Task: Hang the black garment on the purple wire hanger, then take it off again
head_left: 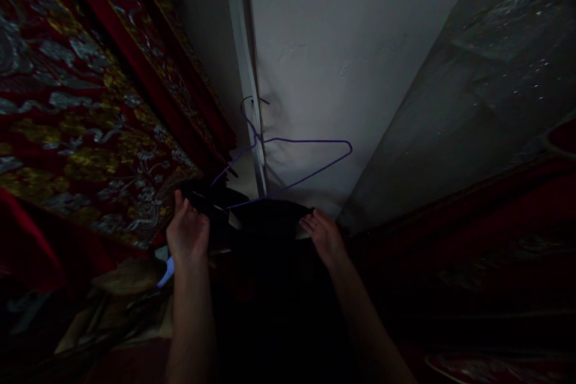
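A black garment (270, 222) is stretched between my two hands, its upper edge spread wide. My left hand (188, 231) grips the edge on the left, fingers closed on the cloth. At the right end, my right hand (324, 234) pinches the same edge. A thin purple wire hanger (310, 141) hangs by its hook from an upright metal strip just above. The hanger's left side and lower bar reach down to the garment's opening. A small pale tag (234, 220) shows inside the cloth. The garment's lower part is lost in darkness.
Red fabric with gold and silver embroidery (90, 102) hangs at the left. The metal strip (245, 42) runs down a pale wall (351, 42). Clear plastic sheeting (517, 72) covers the upper right, above more dark red fabric (495, 222). A light blue object (166, 273) lies beside my left wrist.
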{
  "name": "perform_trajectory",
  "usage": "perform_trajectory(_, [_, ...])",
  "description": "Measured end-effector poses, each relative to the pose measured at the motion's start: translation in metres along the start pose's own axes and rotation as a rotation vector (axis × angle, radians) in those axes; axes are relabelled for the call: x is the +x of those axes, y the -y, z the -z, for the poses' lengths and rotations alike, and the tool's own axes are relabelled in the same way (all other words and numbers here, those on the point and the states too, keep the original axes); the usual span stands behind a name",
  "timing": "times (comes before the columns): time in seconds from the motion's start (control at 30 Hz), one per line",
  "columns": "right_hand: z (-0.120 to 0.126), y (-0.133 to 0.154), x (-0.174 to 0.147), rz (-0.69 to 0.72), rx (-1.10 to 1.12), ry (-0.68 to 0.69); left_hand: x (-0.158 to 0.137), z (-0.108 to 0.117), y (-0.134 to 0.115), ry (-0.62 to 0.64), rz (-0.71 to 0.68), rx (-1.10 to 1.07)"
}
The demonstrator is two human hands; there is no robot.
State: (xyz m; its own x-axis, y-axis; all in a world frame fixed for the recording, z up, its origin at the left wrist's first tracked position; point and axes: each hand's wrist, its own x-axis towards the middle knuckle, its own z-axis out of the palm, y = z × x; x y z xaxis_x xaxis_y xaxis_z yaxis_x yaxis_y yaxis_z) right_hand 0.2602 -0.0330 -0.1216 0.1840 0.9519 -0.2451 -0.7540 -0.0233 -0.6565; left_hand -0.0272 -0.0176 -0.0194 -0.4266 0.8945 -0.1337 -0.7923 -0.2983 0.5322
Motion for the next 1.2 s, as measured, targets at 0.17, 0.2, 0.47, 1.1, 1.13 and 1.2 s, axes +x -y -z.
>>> perform_trajectory(0.17, [-0.017, -0.026, -0.009, 0.017, -0.409, 0.118, -0.014, 0.052, -0.002, -0.074, -0.044, 0.071])
perform_trajectory(0.2, [-0.021, -0.031, -0.012, 0.028, -0.508, 0.149, -0.021, 0.061, 0.002, -0.089, -0.043, 0.100])
perform_trajectory(0.47, [-0.071, -0.055, -0.055, 0.005, -0.766, 0.663, -0.083, 0.061, 0.049, 0.180, -0.113, 0.631])
perform_trajectory(1.1, [-0.089, 0.109, -0.033, 0.134, -1.370, 1.122, -0.080, 0.081, 0.074, 1.046, 0.087, 1.422])
perform_trajectory(1.13, [-0.092, 0.118, -0.026, 0.241, -1.358, 1.056, -0.079, 0.083, 0.072, 1.080, 0.092, 1.475])
perform_trajectory(1.2, [-0.096, 0.127, -0.009, 0.451, -1.286, 0.882, -0.073, 0.084, 0.060, 1.076, 0.077, 1.570])
